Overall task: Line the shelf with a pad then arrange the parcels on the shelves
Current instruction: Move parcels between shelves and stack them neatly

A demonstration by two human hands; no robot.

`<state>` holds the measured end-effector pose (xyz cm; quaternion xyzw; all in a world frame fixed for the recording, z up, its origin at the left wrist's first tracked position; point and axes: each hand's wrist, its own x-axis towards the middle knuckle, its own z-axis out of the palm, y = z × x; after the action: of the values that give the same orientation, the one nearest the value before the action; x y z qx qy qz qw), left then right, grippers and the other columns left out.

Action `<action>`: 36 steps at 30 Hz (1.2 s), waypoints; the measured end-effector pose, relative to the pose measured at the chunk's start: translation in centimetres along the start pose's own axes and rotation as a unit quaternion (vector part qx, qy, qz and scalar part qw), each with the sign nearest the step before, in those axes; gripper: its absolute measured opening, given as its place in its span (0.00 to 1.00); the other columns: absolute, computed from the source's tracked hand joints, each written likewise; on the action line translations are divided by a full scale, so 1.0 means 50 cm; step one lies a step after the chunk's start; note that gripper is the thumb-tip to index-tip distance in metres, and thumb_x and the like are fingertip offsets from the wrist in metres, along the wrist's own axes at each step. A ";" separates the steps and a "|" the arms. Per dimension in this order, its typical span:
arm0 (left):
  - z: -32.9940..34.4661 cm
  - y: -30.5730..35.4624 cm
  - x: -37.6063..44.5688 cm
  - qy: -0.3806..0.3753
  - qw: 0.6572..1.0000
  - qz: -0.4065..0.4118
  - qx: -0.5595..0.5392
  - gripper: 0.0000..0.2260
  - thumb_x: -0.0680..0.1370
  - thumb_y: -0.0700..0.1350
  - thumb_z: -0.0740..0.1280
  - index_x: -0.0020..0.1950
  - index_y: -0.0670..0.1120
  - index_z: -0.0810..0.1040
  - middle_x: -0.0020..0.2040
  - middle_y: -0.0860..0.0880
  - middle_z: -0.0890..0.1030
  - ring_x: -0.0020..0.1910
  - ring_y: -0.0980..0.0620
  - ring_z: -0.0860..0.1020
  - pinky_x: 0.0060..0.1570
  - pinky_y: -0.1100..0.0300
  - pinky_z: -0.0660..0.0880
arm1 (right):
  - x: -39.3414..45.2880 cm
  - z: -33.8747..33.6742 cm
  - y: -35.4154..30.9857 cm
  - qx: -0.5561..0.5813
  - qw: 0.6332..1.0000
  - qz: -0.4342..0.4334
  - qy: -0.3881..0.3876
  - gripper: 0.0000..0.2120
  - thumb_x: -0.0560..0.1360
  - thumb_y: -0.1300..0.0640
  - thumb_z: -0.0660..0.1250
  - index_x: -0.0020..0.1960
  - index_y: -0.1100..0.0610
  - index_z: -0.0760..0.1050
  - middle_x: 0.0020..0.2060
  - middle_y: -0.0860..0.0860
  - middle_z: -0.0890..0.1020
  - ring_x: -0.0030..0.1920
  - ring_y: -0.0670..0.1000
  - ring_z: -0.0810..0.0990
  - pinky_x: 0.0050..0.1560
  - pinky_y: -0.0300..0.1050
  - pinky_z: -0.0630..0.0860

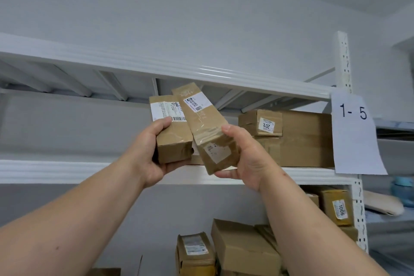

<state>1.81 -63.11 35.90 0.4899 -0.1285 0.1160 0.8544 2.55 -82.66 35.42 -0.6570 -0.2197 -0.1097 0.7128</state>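
My left hand [149,152] grips a short brown parcel [172,136] with a white barcode label. My right hand [246,159] grips a longer taped brown parcel [206,123], tilted to the left. Both parcels are held up in front of the white shelf [67,171], near its front edge. On that shelf at the right stand a large cardboard box [307,139] and a smaller labelled box [261,122] on top of another. No pad can be made out on the shelf.
An upper shelf beam [156,67] runs above the parcels. A paper sign reading 1-5 [354,132] hangs on the right upright [343,60]. Below, the lower shelf holds several brown parcels [242,246] and a labelled box [336,206].
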 end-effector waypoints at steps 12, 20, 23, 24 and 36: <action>0.067 -0.021 0.092 -0.020 0.995 -0.034 0.088 0.13 0.75 0.56 0.72 0.54 0.50 0.78 0.46 0.42 0.86 0.49 0.39 0.85 0.40 0.44 0.83 | 0.048 -0.122 -0.056 -0.201 0.970 -0.048 0.125 0.14 0.73 0.40 0.67 0.51 0.48 0.80 0.46 0.53 0.85 0.47 0.55 0.82 0.45 0.52 0.79; 0.140 -0.029 0.145 0.023 0.993 -0.001 0.116 0.12 0.76 0.55 0.72 0.49 0.49 0.77 0.44 0.42 0.84 0.45 0.42 0.83 0.48 0.43 0.81 | 0.149 -0.161 -0.098 -0.335 0.924 -0.105 0.151 0.19 0.72 0.33 0.64 0.53 0.46 0.76 0.45 0.49 0.83 0.45 0.53 0.82 0.39 0.48 0.79; 0.146 -0.028 0.173 0.044 0.991 -0.005 0.126 0.14 0.76 0.56 0.71 0.50 0.47 0.76 0.45 0.40 0.84 0.46 0.41 0.83 0.52 0.42 0.80 | 0.203 -0.158 -0.101 -0.418 0.885 -0.130 0.158 0.23 0.72 0.31 0.61 0.55 0.48 0.74 0.45 0.47 0.80 0.44 0.51 0.79 0.42 0.50 0.81; 0.147 -0.027 0.183 0.051 0.990 -0.007 0.129 0.15 0.76 0.56 0.71 0.50 0.46 0.75 0.45 0.39 0.84 0.46 0.40 0.83 0.53 0.41 0.80 | 0.222 -0.156 -0.098 -0.441 0.872 -0.135 0.163 0.25 0.71 0.31 0.60 0.56 0.48 0.74 0.44 0.47 0.79 0.44 0.51 0.79 0.44 0.52 0.81; 0.160 -0.037 0.289 0.085 0.982 -0.029 0.165 0.17 0.77 0.59 0.68 0.51 0.45 0.74 0.45 0.38 0.82 0.44 0.40 0.82 0.38 0.45 0.80 | 0.360 -0.124 -0.031 -0.644 0.732 -0.100 0.198 0.38 0.76 0.27 0.48 0.70 0.56 0.68 0.63 0.60 0.68 0.57 0.63 0.76 0.44 0.52 0.73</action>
<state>15.17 -69.94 43.11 0.6163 -0.0202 0.1524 0.7723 18.75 -86.56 44.76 -0.8965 -0.0151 -0.4232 0.1307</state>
